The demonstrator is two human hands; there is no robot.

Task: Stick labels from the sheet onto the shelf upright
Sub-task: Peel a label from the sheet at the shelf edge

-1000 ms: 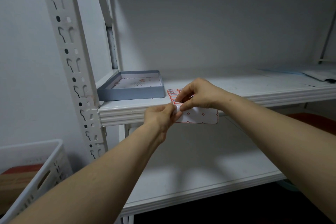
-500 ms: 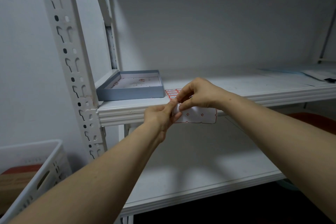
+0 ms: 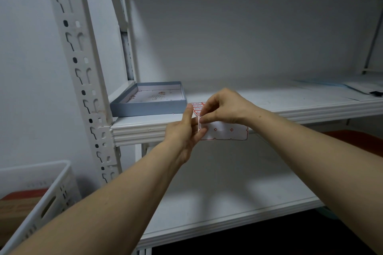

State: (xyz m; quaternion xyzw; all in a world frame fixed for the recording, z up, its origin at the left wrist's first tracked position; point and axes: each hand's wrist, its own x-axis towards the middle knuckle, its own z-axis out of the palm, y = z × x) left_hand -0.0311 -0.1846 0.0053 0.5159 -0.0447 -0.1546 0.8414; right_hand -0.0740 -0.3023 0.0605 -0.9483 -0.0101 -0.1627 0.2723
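Head view: we noted the left hand [image 3: 182, 134] had straightened its thumb upward since half a second before, its fingers still gripping the label sheet [image 3: 226, 132] low at its left corner. The right hand [image 3: 226, 107] pinched at the labels [image 3: 197, 107] on the sheet's upper end. The sheet hung before the shelf lip [image 3: 141, 130], well apart from the shelf upright [image 3: 83, 80]. We judged a peel was starting; no label was visibly free.

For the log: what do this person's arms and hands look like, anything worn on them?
Both are bare: the left hand and the right hand wear no gloves, and no ring, watch or bracelet shows. The left forearm and the right forearm are uncovered to the picture's edge; no sleeve comes into view.
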